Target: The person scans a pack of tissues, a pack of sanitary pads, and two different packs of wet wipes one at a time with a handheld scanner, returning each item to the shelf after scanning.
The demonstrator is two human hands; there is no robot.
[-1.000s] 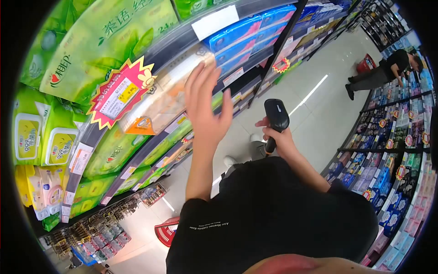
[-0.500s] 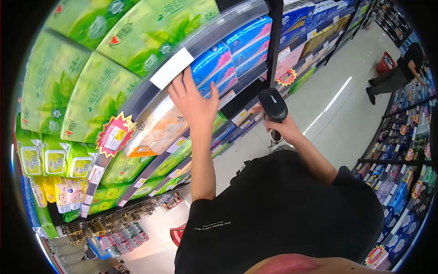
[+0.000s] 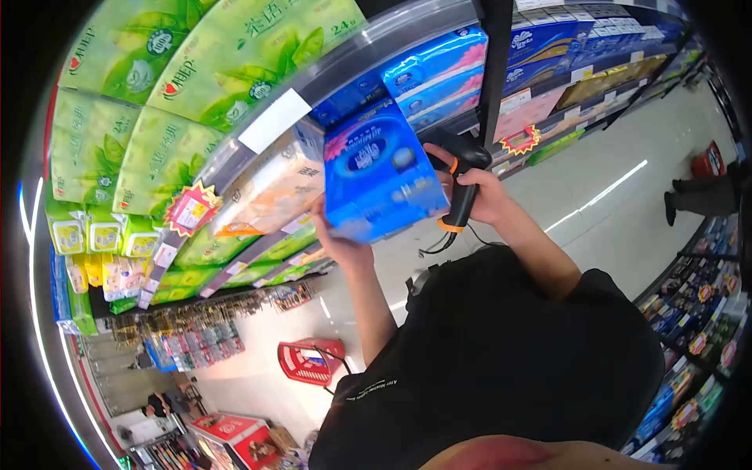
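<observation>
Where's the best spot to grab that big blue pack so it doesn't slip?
Probably from underneath, at the bottom edge, as the left hand does. The blue pack is wide, boxy and tilted out from the shelf, so a palm below carries its weight. Its front face looks smooth, with no handle showing. The right hand holds the scanner.

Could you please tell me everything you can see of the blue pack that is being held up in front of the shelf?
The blue pack is a blocky, plastic-wrapped bundle, glossy, with white lettering, a dark oval logo and a pink flower at one corner. It is tilted, clear of the shelf, its printed face toward the camera. The left hand grips its lower edge from beneath and behind. The black scanner in the right hand is close beside its right edge; contact cannot be told.
</observation>
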